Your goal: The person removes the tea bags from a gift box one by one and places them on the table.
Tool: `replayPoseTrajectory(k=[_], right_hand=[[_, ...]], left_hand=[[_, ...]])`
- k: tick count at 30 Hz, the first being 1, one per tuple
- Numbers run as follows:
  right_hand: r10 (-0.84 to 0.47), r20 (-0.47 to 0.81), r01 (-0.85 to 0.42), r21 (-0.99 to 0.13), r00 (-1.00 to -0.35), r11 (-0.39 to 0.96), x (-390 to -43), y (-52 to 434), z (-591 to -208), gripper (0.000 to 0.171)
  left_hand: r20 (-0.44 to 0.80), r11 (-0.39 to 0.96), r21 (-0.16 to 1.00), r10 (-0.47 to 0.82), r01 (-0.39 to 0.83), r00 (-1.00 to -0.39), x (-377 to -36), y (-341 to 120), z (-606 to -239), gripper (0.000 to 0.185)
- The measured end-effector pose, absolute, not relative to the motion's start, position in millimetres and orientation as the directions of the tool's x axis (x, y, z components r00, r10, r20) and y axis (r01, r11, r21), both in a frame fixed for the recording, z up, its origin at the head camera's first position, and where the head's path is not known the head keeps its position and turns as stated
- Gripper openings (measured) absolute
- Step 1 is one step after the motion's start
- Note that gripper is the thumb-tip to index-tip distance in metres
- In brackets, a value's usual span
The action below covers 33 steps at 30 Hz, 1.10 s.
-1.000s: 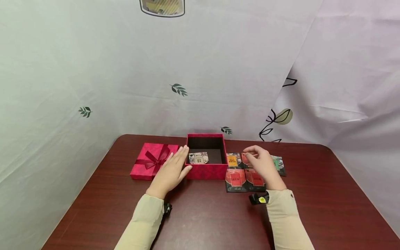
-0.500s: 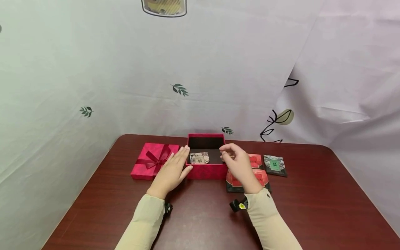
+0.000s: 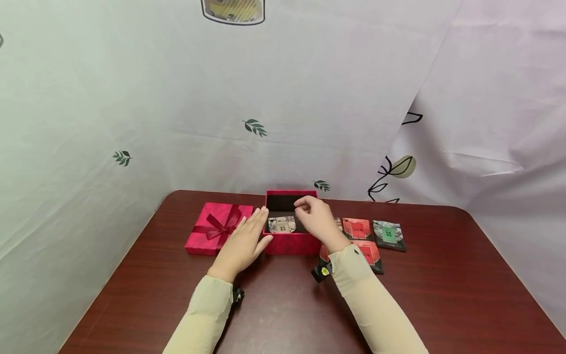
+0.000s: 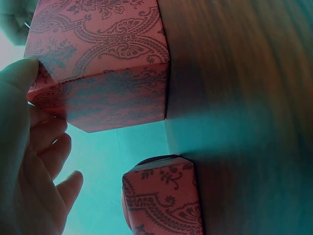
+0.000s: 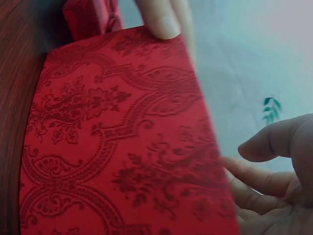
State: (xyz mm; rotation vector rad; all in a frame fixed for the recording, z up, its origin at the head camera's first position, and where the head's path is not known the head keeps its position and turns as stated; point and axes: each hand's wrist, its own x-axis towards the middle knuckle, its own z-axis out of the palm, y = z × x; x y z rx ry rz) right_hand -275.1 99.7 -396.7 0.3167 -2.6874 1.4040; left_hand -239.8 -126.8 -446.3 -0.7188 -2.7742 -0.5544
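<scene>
Head view shows my right hand (image 3: 316, 219) hanging over the open red box (image 3: 293, 242), fingers curled toward the thumb as if pinching something small. Whether a packet sits between them I cannot tell; the fingers hide it here, and the right wrist view shows only bent fingertips (image 5: 266, 147) beside the patterned box wall (image 5: 122, 161).

My left hand (image 3: 242, 243) lies flat and relaxed against the box's left side, fingers straight, thumb near the front corner. I judge it is there to keep the light box from sliding while the other hand works above it. Left wrist view confirms those fingers (image 4: 29, 147) rest along the wall, touching but not gripping.

Inside the box, one packet with a pale label (image 3: 281, 224) lies flat on the dark floor at the front left; the rest of the floor shows bare.

Just right of the box, more packets wait on the table (image 3: 442, 295): two red ones (image 3: 357, 228) (image 3: 370, 251) and a green-labelled one (image 3: 388, 234), laid close together within easy reach of my right hand. Left of the box sits its lid (image 3: 216, 227), bow up, set aside and touching nothing but the table.
</scene>
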Motion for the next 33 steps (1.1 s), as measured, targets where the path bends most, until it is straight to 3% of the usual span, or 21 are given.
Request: replayPoseTrajectory(k=[8,18,22,26,33], right_hand=[[-0.151,0.047,-0.135,-0.745,-0.987,0.654,-289,82,-406,0.029],[-0.084,-0.108,0.011,-0.678,-0.991,0.735,-300,76,-412,0.024],[-0.087,-0.146,0.028,-0.646,-0.985,0.763,-303,75,-411,0.031],[-0.087,-0.172,0.041,-0.625,-0.981,0.78,-303,74,-410,0.025],[-0.136,-0.275,0.069,-0.623,-0.952,0.779,-309,73,-412,0.049]], left_hand=[[0.322,0.798,0.3,0.431,0.523,-0.843,-240,-126,-449,0.071],[0.317,0.798,0.296,0.436,0.525,-0.842,-240,-124,-449,0.071],[0.324,0.797,0.297,0.433,0.525,-0.841,-241,-124,-448,0.071],[0.325,0.801,0.292,0.43,0.522,-0.842,-242,-125,-450,0.072],[0.304,0.808,0.3,0.423,0.507,-0.854,-243,-127,-450,0.072]])
